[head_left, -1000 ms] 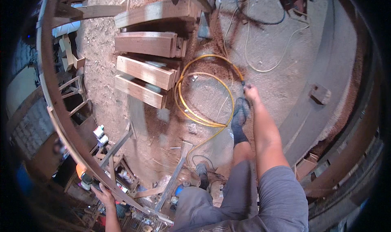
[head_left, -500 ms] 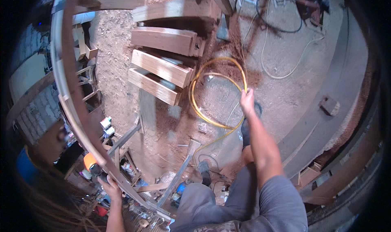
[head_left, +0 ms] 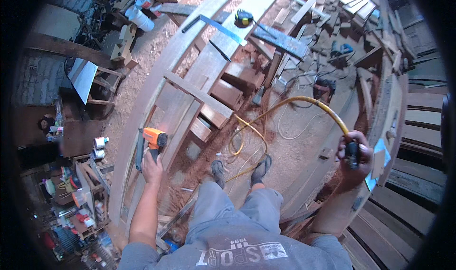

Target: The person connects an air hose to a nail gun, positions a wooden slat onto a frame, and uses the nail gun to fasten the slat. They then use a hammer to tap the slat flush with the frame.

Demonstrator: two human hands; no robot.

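Note:
My left hand (head_left: 153, 169) is closed round the grip of an orange and black nail gun (head_left: 154, 137), held over the left part of a wooden frame (head_left: 183, 86). Out to the right, my right hand (head_left: 362, 150) grips a yellow air hose (head_left: 304, 98) close to its black end fitting (head_left: 352, 156). From there the hose arches left and drops in loose loops to the floor by my feet. The gun and the hose end are far apart.
On the frame's far boards lie a tape measure (head_left: 244, 17), a blue-bladed square (head_left: 224, 30) and a thin black strip (head_left: 220, 51). Wood offcuts (head_left: 327, 30) are heaped at the back right. Stacked boards (head_left: 403, 206) line the right side; cluttered shelves (head_left: 85, 194) stand left.
My right hand has swung up and right, now at the hose's fitting end instead of holding loops. My left hand has brought the nail gun forward over the frame. The view has shifted.

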